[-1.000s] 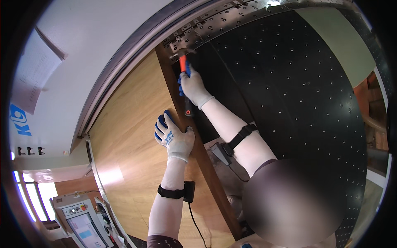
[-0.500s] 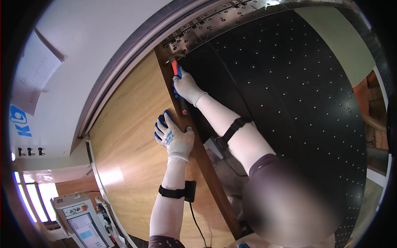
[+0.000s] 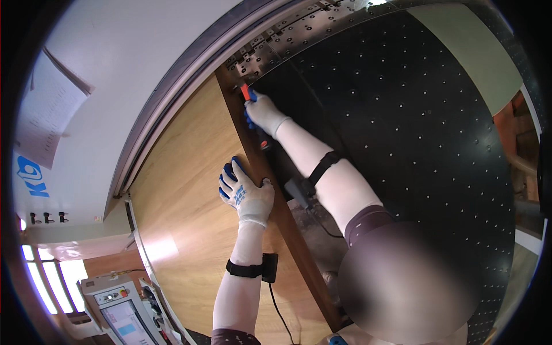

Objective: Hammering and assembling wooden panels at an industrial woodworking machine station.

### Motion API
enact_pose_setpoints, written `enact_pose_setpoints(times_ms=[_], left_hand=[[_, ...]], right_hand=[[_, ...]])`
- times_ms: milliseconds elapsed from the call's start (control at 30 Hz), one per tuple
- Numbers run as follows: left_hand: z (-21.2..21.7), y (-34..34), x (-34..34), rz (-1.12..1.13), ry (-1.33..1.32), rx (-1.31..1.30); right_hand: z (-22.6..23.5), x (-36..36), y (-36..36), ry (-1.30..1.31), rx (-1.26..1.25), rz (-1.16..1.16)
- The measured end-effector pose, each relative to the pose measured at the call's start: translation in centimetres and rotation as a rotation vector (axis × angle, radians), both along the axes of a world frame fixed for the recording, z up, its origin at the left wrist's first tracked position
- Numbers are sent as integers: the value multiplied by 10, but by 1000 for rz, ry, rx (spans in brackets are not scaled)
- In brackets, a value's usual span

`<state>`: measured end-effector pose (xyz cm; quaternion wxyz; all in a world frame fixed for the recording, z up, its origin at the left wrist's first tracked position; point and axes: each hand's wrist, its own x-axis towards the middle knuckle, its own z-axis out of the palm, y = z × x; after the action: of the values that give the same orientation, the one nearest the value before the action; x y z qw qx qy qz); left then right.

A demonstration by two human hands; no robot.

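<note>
My left hand [image 3: 247, 192], in a white glove with blue palm and fingertips, rests on the wood-grain panel [image 3: 190, 167]. Its fingers are stretched out and its thumb reaches over the panel's brown long edge. Farther off, my right hand [image 3: 264, 112], gloved the same way, is closed round a hammer [image 3: 247, 93] with an orange and black handle. The hammer's head is blurred; it lies close to the panel's far corner, by the metal strip. Whether it touches the panel I cannot tell. The handle's butt end sticks out below my fist.
A black table dotted with small pale studs [image 3: 402, 132] spreads to the right. A perforated metal strip [image 3: 270, 49] and a white machine housing [image 3: 132, 46] border the far side. At lower left stands a control console with a screen [image 3: 123, 322]. Cables hang from both forearm straps.
My right hand and the hammer have shifted slightly right, and the handle's butt end has swung to the right. My left hand stays on the panel; the whole view has shifted a little.
</note>
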<state>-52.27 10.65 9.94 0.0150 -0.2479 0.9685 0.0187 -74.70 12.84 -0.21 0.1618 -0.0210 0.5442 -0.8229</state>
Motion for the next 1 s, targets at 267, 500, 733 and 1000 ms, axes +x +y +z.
enact_pose_setpoints(times_ms=[267, 500, 733, 1000], left_hand=[[-8, 12, -4, -45, 46, 2], [-6, 8, 1, -48, 55, -18], [-14, 23, -5, -60, 82, 40], [-6, -14, 33, -235, 120, 46]], right_hand=[[0, -4, 25, -165, -17, -82], [-5, -4, 9, -83, 311, -179], [-27, 0, 58, -185, 74, 35], [4, 182, 101, -204, 2, 72]])
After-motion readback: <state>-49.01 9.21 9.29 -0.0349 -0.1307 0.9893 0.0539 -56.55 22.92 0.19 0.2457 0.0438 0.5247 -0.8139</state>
